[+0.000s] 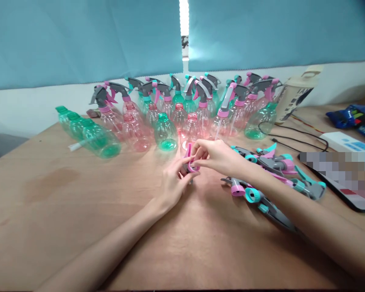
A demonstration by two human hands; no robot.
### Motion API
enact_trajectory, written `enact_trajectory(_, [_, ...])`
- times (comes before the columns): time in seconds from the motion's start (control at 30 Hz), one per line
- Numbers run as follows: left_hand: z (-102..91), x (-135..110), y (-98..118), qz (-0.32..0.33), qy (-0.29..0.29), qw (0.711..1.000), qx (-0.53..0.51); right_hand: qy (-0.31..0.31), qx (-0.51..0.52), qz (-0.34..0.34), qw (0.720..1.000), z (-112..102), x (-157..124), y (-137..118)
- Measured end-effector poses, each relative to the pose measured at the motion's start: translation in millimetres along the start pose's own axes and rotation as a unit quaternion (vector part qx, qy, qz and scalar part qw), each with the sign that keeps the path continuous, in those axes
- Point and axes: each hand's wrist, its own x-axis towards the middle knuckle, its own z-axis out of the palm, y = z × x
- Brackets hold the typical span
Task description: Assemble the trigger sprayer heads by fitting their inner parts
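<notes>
Both hands meet over the middle of the wooden table (63, 194). My left hand (173, 182) and my right hand (214, 156) are closed together on a grey and pink spray trigger head (190, 164), held just above the tabletop. Right behind it stand a capless pink bottle (191, 129) and a capless green bottle (166, 134). A pile of loose grey trigger heads (270, 174) with pink and teal collars lies just right of my right wrist.
Several pink and green spray bottles (200, 101), many with triggers fitted, stand in rows at the back. Capless green bottles (88, 134) lie at the left. A white bag (295, 95), black cables (292, 138), a power strip (346, 142) and a dark tablet (353, 190) sit at the right.
</notes>
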Motion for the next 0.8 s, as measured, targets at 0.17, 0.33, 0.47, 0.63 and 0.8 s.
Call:
enact_trajectory(0.17, [-9.7, -0.7, 9.8, 0.063, -0.007, 0.997, 0.036, 0.018, 0.003, -0.012, 1.000, -25.5, -10.2, -20.4])
enact_trajectory(0.33, [-39.6, -11.8, 16.8, 0.027, -0.002, 0.997, 0.072, 0.005, 0.006, -0.020, 1.000, -29.2, -18.2, -31.5])
enact_trajectory(0.47, [-72.2, -27.6, 13.1, -0.043, 0.029, 0.994, 0.094, -0.049, -0.045, -0.029, 0.997, -22.4, -20.6, -34.9])
enact_trajectory(0.63, [-101.3, -41.1, -2.5, -0.109, 0.089, 0.989, 0.040, -0.109, -0.078, -0.039, 0.990, -6.9, -21.8, -36.0])
enact_trajectory(0.8, [-111.1, -41.4, -14.0, -0.104, 0.106, 0.988, -0.031, -0.129, -0.084, -0.047, 0.987, 7.4, -30.6, -32.0])
